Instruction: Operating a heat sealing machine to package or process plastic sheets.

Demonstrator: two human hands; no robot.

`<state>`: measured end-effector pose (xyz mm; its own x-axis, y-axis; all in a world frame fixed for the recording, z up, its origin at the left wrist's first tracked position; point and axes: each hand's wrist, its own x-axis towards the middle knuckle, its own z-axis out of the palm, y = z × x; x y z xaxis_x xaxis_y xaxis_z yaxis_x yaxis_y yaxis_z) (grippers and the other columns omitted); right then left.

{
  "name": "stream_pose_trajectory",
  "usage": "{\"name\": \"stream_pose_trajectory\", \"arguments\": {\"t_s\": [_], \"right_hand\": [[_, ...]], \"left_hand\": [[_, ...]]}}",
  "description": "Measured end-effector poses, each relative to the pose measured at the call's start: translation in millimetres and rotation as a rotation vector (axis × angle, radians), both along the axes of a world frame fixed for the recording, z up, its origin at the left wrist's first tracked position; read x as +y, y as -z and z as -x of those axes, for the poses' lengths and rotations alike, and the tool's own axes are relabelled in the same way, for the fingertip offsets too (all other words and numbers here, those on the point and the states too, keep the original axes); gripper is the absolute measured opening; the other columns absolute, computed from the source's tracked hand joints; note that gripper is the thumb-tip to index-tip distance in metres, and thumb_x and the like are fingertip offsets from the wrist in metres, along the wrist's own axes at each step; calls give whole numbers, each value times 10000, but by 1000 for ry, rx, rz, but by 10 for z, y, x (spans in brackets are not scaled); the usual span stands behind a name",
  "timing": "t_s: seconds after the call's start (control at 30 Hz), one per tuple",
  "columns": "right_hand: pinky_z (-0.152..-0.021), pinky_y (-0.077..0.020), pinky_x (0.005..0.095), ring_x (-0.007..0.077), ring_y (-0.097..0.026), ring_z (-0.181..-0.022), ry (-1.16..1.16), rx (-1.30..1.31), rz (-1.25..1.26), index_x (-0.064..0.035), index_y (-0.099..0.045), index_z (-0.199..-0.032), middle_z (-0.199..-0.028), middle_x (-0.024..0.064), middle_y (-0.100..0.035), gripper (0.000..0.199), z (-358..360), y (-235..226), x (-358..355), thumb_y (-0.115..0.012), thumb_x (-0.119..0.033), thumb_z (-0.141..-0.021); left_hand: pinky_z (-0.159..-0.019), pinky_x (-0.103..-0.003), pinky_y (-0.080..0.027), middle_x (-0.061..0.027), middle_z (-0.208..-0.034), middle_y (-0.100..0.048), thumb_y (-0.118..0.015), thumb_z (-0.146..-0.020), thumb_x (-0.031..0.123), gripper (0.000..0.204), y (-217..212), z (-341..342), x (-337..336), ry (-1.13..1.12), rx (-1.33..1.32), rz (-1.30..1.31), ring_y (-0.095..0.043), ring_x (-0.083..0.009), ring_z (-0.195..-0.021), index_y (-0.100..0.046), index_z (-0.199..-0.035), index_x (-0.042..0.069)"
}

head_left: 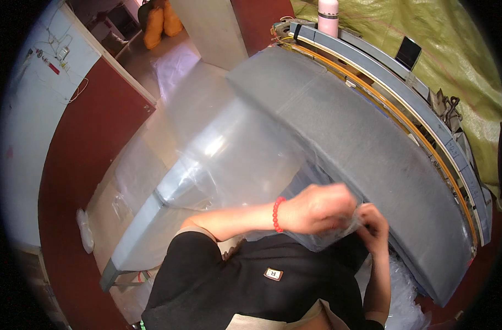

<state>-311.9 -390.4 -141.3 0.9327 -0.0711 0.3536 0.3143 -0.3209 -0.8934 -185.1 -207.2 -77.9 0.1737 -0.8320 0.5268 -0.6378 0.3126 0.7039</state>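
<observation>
A wide piece of clear plastic film (245, 148) spreads from my body across the table to the far left. My left hand (322, 209), with a red bead bracelet (278, 215) on its wrist, is closed on the gathered film and slightly smeared by motion. Just to its right, my right hand (374, 224) pinches the film's edge between bent fingers. The two hands are close together in front of my chest, over the near edge of a long grey padded work surface (339, 115). Film bunched between the hands hides some of the fingertips.
Along the far edge run a blue-grey rail (366, 60) and an orange strip (396, 93). A pink bottle (328, 19), a phone (408, 53) and scissors (453, 108) rest there. More clear plastic (402, 291) lies beside me at lower right.
</observation>
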Motion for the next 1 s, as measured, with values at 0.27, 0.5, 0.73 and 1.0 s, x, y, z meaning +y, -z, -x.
{"name": "stream_pose_trajectory", "arguments": {"t_s": [0.27, 0.5, 0.73, 1.0], "right_hand": [[-557, -380, 299, 150, -375, -571, 5, -277, -870, -76, -351, -661, -666, 54, -362, 231, 370, -584, -178, -542, -176, -744], [-683, -389, 307, 173, -497, -805, -423, -129, -163, 1, -468, -951, -893, 125, -514, 385, 455, -312, -472, -652, -180, -665], [-781, -397, 329, 252, -562, -775, 680, 486, 725, -22, -570, -783, -799, 96, -596, 192, 1778, 441, -968, -669, -68, -625], [-798, -419, 304, 204, -545, -873, 1633, 237, 438, -25, -561, -964, -932, 87, -581, 191, 4122, -363, -2246, -461, -90, -815]], "left_hand": [[-541, -364, -408, -130, -678, -537, -561, -768, 225, 196, -342, 88, -462, 159, -105, -271, -534, -315, -655, -521, -765, 33], [-469, -369, -386, -112, -581, -442, -570, -750, 164, 210, -1102, 298, -960, -4, -254, 378, -491, -298, -550, -433, -643, 46], [-449, -344, -398, -83, -549, -497, -657, -624, 115, 172, -1513, 135, -1076, -95, -80, 822, -519, -271, -527, -493, -606, 67], [-587, -426, -419, -141, -694, -565, -576, -717, 210, 163, 638, 33, -543, 496, -419, -728, -559, -318, -706, -538, -773, 62]]}}
